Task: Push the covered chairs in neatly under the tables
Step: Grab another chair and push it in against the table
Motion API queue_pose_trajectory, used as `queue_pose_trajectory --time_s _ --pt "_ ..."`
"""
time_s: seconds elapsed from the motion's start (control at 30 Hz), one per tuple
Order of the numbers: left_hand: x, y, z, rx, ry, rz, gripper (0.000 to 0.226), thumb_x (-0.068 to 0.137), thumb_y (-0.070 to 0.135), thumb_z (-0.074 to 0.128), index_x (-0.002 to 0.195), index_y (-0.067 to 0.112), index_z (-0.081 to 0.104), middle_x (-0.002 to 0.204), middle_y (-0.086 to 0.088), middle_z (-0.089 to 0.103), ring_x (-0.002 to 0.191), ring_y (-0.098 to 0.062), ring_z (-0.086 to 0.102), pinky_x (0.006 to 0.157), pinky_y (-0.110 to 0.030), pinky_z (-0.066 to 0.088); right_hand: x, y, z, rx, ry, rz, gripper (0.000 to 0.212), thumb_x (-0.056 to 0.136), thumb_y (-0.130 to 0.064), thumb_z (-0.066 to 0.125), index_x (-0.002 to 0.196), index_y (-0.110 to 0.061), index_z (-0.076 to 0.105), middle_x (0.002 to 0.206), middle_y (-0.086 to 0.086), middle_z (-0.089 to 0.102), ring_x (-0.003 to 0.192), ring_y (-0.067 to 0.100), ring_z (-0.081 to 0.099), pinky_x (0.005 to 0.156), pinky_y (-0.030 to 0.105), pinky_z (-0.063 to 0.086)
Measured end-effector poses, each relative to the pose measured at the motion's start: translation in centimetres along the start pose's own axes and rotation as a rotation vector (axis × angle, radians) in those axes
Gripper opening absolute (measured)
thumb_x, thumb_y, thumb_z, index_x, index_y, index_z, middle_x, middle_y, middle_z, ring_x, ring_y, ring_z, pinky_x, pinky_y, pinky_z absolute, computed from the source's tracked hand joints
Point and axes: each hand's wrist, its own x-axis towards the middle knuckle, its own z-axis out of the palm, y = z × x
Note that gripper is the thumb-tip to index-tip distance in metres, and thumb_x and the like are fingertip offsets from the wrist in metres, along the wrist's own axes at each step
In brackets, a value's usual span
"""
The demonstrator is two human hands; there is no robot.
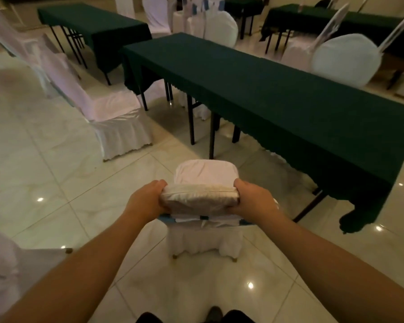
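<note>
A white-covered chair [205, 173] stands on the tiled floor right in front of me, its seat facing the long table with the dark green cloth [278, 99]. My left hand [147, 199] grips the left end of the chair's back top and my right hand [252, 199] grips the right end. The chair's seat front sits a short way from the table's near edge, not under it. A blue band shows across the chair back below my hands.
Another white-covered chair [112, 113] stands out on the floor to the left, near the table's end. A second green table [96, 26] lies behind it. More covered chairs [345, 59] stand beyond the long table. Part of a covered chair [7, 269] is at lower left.
</note>
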Motion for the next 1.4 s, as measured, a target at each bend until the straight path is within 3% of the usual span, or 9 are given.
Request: queue_pose_trajectory --time_s 0.13,0.33,0.47,0.6,0.73,0.83,1.0,1.27,1.4 --pt "1.4 -1.1 0.3 0.023 0.011 0.112 0.049 0.058 0.060 0.077 0.082 0.031 0.046 0.076 0.010 0.050 0.066 -0.016 0.055 0.056 -0.029 0.040 0.6 -0.1 0.1 -0.037 0.050 -0.005 0.046 0.083 -0.055 0.069 0.112 -0.028 0.046 0.104 0.002 0.066 0.087 0.026 0.063 0.071 0.040 0.053" --pt "3.2 -2.2 0.1 0.150 -0.005 0.392 0.045 0.061 0.062 0.081 0.080 0.031 0.054 0.069 0.012 0.051 0.056 -0.012 0.050 0.051 -0.026 0.047 0.9 -0.4 0.6 -0.088 0.079 0.069 0.042 0.082 -0.061 0.062 0.113 -0.034 0.052 0.101 -0.006 0.069 0.086 0.022 0.066 0.072 0.041 0.055" --pt "5.1 -2.0 -1.4 0.179 -0.024 0.494 0.042 0.063 0.054 0.083 0.084 0.028 0.059 0.071 0.008 0.055 0.057 -0.014 0.049 0.052 -0.027 0.047 0.9 -0.6 0.4 -0.051 0.107 0.154 0.037 0.080 -0.061 0.064 0.102 -0.035 0.051 0.091 -0.008 0.067 0.080 0.020 0.065 0.068 0.038 0.054" --pt "8.9 -0.2 -4.5 0.219 -0.051 0.586 0.036 0.066 0.041 0.082 0.088 0.026 0.058 0.078 0.006 0.056 0.065 -0.018 0.051 0.060 -0.030 0.048 0.6 -0.8 -0.3 0.062 0.187 0.273 0.037 0.080 -0.059 0.071 0.088 -0.043 0.039 0.079 -0.018 0.051 0.069 0.011 0.056 0.057 0.027 0.038" --pt "12.4 2.3 -6.6 0.265 -0.045 0.712 0.032 0.070 0.045 0.079 0.091 0.028 0.060 0.083 0.005 0.059 0.070 -0.018 0.055 0.065 -0.034 0.053 -0.2 -0.8 -0.4 0.096 0.220 0.395 0.035 0.081 -0.061 0.072 0.090 -0.041 0.045 0.080 -0.016 0.058 0.070 0.008 0.058 0.060 0.027 0.048" --pt "14.7 3.5 -7.6 0.272 -0.019 0.794 0.032 0.071 0.043 0.079 0.094 0.028 0.062 0.087 0.003 0.061 0.074 -0.017 0.056 0.067 -0.035 0.053 -0.4 -1.0 -0.5 0.125 0.269 0.466 0.036 0.080 -0.063 0.072 0.090 -0.039 0.048 0.076 -0.017 0.055 0.067 0.008 0.056 0.058 0.025 0.041" --pt "17.9 4.5 -8.7 0.296 0.009 0.922 0.037 0.072 0.043 0.080 0.103 0.033 0.062 0.094 0.006 0.063 0.079 -0.014 0.054 0.066 -0.025 0.043 0.4 -2.5 -0.4 0.081 0.278 0.598 0.038 0.078 -0.069 0.069 0.093 -0.040 0.050 0.077 -0.017 0.055 0.066 0.008 0.054 0.055 0.020 0.034" --pt "22.5 7.1 -9.9 0.280 -0.003 1.079 0.044 0.076 0.040 0.082 0.114 0.030 0.063 0.107 0.003 0.066 0.092 -0.018 0.061 0.083 -0.030 0.051 1.8 -2.3 0.4 -0.006 0.331 0.791 0.046 0.073 -0.077 0.066 0.097 -0.038 0.058 0.072 -0.015 0.056 0.059 0.009 0.050 0.051 0.021 0.034" --pt "25.3 9.2 -9.4 0.319 0.011 1.124 0.045 0.074 0.043 0.083 0.113 0.031 0.063 0.107 0.004 0.067 0.092 -0.018 0.063 0.082 -0.031 0.052 2.8 -0.6 0.7 0.007 0.349 0.867 0.051 0.069 -0.082 0.063 0.100 -0.041 0.058 0.072 -0.017 0.055 0.056 0.007 0.048 0.051 0.022 0.034"
